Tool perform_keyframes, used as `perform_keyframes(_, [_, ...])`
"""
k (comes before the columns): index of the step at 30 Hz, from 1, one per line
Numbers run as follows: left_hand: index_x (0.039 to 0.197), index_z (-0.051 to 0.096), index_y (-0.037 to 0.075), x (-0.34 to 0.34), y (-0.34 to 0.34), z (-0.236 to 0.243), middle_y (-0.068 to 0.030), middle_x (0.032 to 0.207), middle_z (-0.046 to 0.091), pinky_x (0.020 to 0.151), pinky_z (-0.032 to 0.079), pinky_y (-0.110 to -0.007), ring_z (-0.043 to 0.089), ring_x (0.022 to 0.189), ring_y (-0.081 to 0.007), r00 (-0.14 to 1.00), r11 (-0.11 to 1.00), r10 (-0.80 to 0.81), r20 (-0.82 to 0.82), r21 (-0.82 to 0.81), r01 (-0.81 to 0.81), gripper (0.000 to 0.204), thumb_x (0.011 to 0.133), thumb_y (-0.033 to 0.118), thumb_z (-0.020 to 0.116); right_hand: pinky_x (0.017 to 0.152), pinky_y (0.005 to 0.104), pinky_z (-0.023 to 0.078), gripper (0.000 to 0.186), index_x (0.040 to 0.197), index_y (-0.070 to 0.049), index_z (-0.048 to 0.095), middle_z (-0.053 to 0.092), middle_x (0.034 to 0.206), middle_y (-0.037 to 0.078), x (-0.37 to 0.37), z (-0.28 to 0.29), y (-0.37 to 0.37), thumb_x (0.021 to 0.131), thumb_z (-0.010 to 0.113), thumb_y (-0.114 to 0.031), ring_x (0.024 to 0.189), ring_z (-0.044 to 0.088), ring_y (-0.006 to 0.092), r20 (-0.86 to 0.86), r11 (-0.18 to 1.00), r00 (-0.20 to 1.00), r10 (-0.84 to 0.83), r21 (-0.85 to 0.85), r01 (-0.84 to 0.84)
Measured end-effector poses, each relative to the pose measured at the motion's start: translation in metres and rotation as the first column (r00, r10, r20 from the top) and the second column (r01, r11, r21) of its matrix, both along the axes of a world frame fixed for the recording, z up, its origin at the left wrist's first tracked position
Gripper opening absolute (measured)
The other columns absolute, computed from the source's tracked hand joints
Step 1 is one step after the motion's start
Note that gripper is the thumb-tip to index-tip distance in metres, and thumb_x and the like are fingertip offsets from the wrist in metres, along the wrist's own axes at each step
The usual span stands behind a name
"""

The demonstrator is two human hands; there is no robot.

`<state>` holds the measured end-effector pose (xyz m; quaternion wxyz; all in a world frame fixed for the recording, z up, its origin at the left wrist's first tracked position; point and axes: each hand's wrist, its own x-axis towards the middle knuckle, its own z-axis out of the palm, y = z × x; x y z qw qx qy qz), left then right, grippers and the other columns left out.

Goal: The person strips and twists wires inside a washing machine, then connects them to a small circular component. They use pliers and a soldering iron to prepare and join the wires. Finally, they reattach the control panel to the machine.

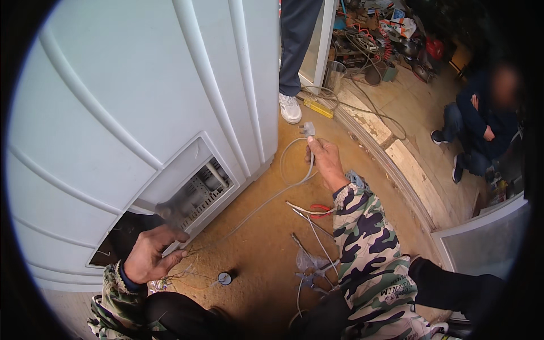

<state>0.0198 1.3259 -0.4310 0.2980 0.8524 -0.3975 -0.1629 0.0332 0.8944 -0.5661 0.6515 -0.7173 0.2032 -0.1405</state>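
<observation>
My right hand [327, 161] is closed on a grey power cord just below its pale plug [307, 129], whose prongs point left. From there the cord [255, 209] loops once and runs down across the floor toward my left hand [152, 253]. That hand is half closed beside the lower opening of a large white appliance cabinet [124, 73]. Thin bare-looking wires [192, 255] come out by its thumb and fingertips; the exact grip is too small to make out. Inside the opening a motor and perforated metal bracket [198, 192] show.
Red-handled pliers [321, 211], metal rods [317, 241] and a small round black-and-white part [225, 278] lie on the brown floor. A yellow-handled tool [318, 108] rests near a standing person's white shoe [290, 108]. Another person [481, 124] sits at right. Clutter [385, 39] fills the far corner.
</observation>
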Motion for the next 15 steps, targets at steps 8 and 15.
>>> perform_keyframes(8, [0.113, 0.064, 0.002, -0.023, -0.083, 0.020, -0.0153, 0.116, 0.063, 0.082, 0.055, -0.041, 0.064, 0.095, -0.0347, 0.906, 0.911, -0.412, 0.091, 0.018, 0.413, 0.033, 0.086, 0.019, 0.072, 0.064, 0.0396, 0.058, 0.030, 0.101, 0.002, 0.054, 0.060, 0.089, 0.014, 0.037, 0.004, -0.047, 0.100, 0.049, -0.027, 0.072, 0.066, 0.0269, -0.039, 0.859, 0.953, -0.301, 0.422, 0.289])
perform_keyframes(15, [0.112, 0.066, 0.004, -0.081, -0.049, 0.025, -0.0131, 0.114, 0.066, 0.081, 0.056, -0.038, 0.067, 0.097, -0.0296, 0.950, 0.950, -0.313, 0.014, -0.006, 0.313, 0.034, 0.083, 0.019, 0.077, 0.082, 0.0410, 0.055, 0.034, 0.117, 0.006, 0.053, 0.062, 0.108, 0.020, 0.028, -0.038, -0.056, 0.098, 0.053, -0.022, 0.092, 0.066, 0.0298, 0.072, 0.802, 0.944, -0.323, 0.550, 0.232])
